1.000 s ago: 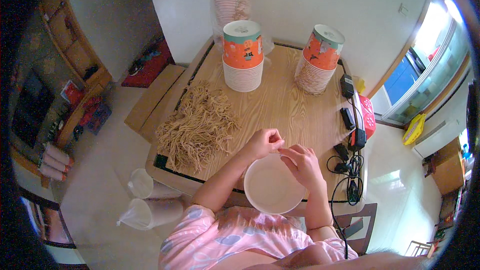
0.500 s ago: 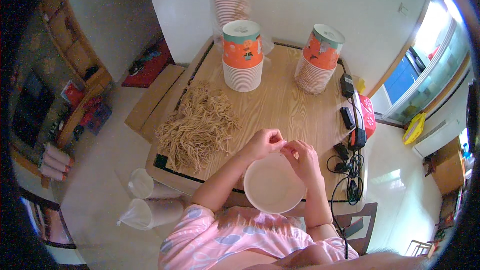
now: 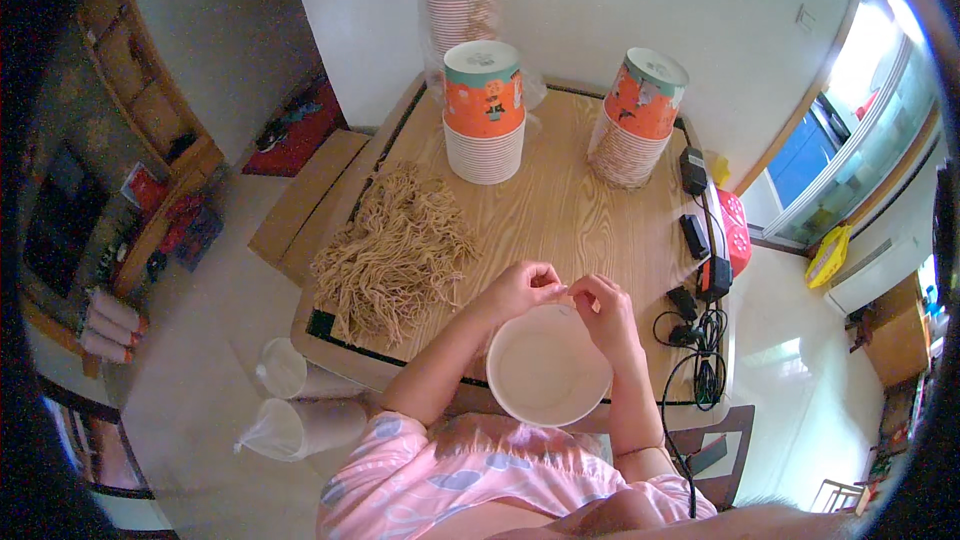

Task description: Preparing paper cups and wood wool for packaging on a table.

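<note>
Close to my body, at the table's front edge, a white paper tub (image 3: 549, 370) stands with its open mouth up. Above its far rim my left hand (image 3: 522, 289) is closed in a pinch. My right hand (image 3: 602, 310) is pinched too, just to the right of the left, with the fingertips nearly meeting. Whatever is between the fingers is too small to make out. Left of my hands lies a loose heap of tan twisted cords (image 3: 400, 255). Behind it, a stack of upside-down paper tubs (image 3: 484, 115) has an orange and green printed one on top.
A second stack of printed tubs (image 3: 638, 120) stands at the back right, cords hanging on it. Power adapters (image 3: 694, 237) and coiled black cables (image 3: 708, 360) line the table's right edge. Bagged tubs (image 3: 305, 428) lie left below the table. More stacked tubs (image 3: 460, 0) stand behind.
My fingertips have drawn slightly apart above the tub's rim, the right hand shifting a little. The tub, cords and stacks stay where they were.
</note>
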Motion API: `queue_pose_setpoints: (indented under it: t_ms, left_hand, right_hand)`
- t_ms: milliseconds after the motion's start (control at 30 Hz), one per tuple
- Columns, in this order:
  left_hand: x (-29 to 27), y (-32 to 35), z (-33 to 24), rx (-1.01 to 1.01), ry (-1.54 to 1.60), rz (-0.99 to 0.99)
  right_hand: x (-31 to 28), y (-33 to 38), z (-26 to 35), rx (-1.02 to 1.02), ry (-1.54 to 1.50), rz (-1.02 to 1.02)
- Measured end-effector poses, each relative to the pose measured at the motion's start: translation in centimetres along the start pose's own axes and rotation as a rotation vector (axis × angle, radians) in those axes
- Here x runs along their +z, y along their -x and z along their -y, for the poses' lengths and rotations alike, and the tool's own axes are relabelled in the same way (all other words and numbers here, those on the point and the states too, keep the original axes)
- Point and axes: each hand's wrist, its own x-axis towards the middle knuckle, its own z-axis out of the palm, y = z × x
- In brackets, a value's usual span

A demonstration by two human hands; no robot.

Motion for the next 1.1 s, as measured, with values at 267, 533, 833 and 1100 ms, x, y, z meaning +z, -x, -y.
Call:
queue_pose_setpoints:
  t_ms: [267, 533, 833, 1100]
  left_hand:
    - [-0.3, 0.0, -0.6, 0.003, 0.043, -0.008]
    - [-0.5, -0.3, -0.6, 0.005, -0.004, -0.049]
    - [-0.3, -0.5, -0.4, 0.035, -0.033, -0.104]
    - [-0.2, -0.4, -0.5, -0.009, -0.059, -0.109]
  right_hand:
    - [0.0, -0.1, 0.0, -0.049, 0.090, 0.033]
    - [-0.4, -0.1, 0.8, -0.012, -0.083, -0.012]
    - [-1.1, 0.8, 0.9, -0.291, 0.158, 0.127]
    - [-1.1, 0.8, 1.3, -0.221, 0.132, 0.130]
